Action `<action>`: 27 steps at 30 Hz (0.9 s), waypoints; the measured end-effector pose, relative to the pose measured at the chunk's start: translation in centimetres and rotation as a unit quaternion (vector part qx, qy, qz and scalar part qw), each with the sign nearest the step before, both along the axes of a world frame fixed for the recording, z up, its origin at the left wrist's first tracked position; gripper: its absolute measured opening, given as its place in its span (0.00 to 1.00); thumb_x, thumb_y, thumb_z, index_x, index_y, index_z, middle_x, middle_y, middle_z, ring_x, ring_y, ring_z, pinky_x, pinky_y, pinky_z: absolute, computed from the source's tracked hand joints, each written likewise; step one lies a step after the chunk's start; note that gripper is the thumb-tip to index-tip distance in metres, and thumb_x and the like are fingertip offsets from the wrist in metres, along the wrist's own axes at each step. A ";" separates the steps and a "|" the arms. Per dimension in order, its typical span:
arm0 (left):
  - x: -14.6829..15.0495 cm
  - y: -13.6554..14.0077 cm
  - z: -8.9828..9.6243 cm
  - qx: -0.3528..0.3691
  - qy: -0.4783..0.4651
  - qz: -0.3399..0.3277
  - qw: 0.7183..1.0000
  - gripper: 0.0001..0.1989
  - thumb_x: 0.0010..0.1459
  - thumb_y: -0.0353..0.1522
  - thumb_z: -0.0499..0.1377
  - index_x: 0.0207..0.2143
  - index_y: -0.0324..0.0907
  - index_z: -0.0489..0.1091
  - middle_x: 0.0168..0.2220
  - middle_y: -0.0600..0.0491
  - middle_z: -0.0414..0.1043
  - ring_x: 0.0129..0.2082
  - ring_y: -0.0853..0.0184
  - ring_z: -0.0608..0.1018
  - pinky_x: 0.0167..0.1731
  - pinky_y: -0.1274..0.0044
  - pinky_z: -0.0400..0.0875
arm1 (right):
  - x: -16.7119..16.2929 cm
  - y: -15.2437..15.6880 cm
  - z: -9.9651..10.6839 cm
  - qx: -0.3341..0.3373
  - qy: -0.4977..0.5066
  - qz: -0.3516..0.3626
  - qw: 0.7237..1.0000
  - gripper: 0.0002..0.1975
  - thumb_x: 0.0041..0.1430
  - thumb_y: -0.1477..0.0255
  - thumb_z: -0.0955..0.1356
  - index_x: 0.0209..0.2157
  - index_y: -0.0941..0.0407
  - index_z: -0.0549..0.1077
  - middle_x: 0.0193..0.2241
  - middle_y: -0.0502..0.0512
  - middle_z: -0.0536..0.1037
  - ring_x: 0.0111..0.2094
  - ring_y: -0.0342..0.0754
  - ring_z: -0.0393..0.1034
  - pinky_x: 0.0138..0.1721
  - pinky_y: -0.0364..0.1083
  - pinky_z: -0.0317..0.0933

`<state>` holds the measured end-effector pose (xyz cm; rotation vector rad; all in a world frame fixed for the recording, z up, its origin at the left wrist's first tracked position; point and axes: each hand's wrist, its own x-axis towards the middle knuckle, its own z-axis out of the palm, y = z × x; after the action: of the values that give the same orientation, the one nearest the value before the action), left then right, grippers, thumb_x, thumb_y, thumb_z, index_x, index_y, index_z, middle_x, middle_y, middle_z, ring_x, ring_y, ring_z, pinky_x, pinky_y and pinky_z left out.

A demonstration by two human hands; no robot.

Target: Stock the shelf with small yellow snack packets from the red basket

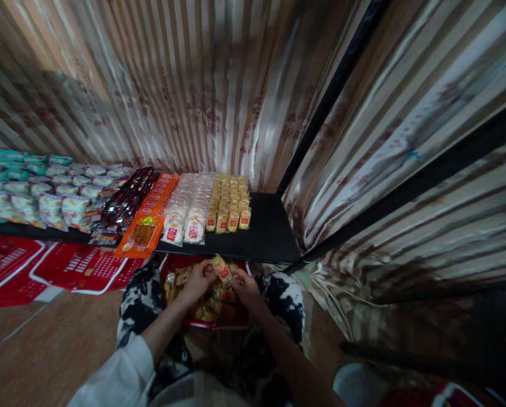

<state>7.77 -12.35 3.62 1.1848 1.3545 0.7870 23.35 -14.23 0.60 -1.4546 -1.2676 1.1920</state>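
Between my two hands is a small yellow snack packet (222, 270) with a red label, tilted above a red bag (206, 324). My left hand (200, 281) pinches its left side, and my right hand (245, 287) grips its lower right edge. Inside the red bag, between my knees, lie several more yellow packets (210, 308), partly hidden by my hands and forearms. Just ahead, rows of matching yellow packets (228, 206) stand on a black shelf (265, 237).
Left of the yellow rows are white packets (184, 212), an orange packet (147, 220), dark wrapped sticks (128, 200) and green-white packets (36, 192). Red printed bags (83, 265) hang below the shelf. Black posts (329, 96) and striped plastic sheeting (219, 85) close off the back and right.
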 end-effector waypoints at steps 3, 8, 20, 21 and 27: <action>1.1 0.4 -0.2 0.014 0.035 -0.006 0.999 0.15 0.50 0.35 0.58 0.40 0.38 0.69 0.29 0.54 0.74 0.31 0.69 0.75 0.33 0.78 0.69 | 0.9 -0.1 0.1 -0.008 -0.059 0.022 0.998 0.13 0.50 0.62 0.66 0.34 0.55 0.75 0.29 0.52 0.78 0.29 0.46 0.72 0.32 0.45 0.67; 2.8 1.2 -0.1 0.075 0.062 -0.065 0.993 0.15 0.51 0.30 0.55 0.43 0.38 0.68 0.32 0.53 0.74 0.32 0.70 0.74 0.35 0.78 0.68 | 3.3 0.4 1.0 0.065 -0.182 -0.002 0.981 0.16 0.50 0.66 0.67 0.42 0.53 0.73 0.39 0.54 0.77 0.41 0.50 0.70 0.46 0.49 0.63; 7.2 5.0 2.5 0.107 0.135 -0.086 0.981 0.16 0.51 0.29 0.53 0.45 0.41 0.67 0.34 0.55 0.73 0.30 0.73 0.73 0.34 0.81 0.68 | 6.4 4.2 1.3 0.075 -0.084 -0.038 0.993 0.17 0.51 0.64 0.65 0.42 0.56 0.73 0.36 0.56 0.76 0.36 0.48 0.70 0.32 0.43 0.67; 7.5 5.3 2.6 0.110 0.139 -0.079 0.981 0.17 0.52 0.29 0.53 0.45 0.40 0.67 0.35 0.54 0.73 0.31 0.72 0.74 0.35 0.80 0.68 | 6.5 4.6 1.4 0.076 -0.085 -0.048 0.992 0.17 0.51 0.64 0.65 0.41 0.56 0.73 0.36 0.56 0.75 0.35 0.48 0.70 0.30 0.43 0.66; 9.1 7.1 3.3 0.111 0.133 -0.041 0.984 0.19 0.54 0.26 0.51 0.50 0.40 0.63 0.42 0.51 0.73 0.34 0.72 0.75 0.40 0.78 0.70 | 7.2 7.4 1.6 0.085 -0.058 -0.100 0.990 0.17 0.50 0.63 0.66 0.40 0.57 0.72 0.33 0.56 0.75 0.33 0.47 0.69 0.29 0.43 0.66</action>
<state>16.89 -5.28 6.92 1.5552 1.4511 0.7539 30.54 -6.86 2.18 -1.5037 -1.2354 0.8568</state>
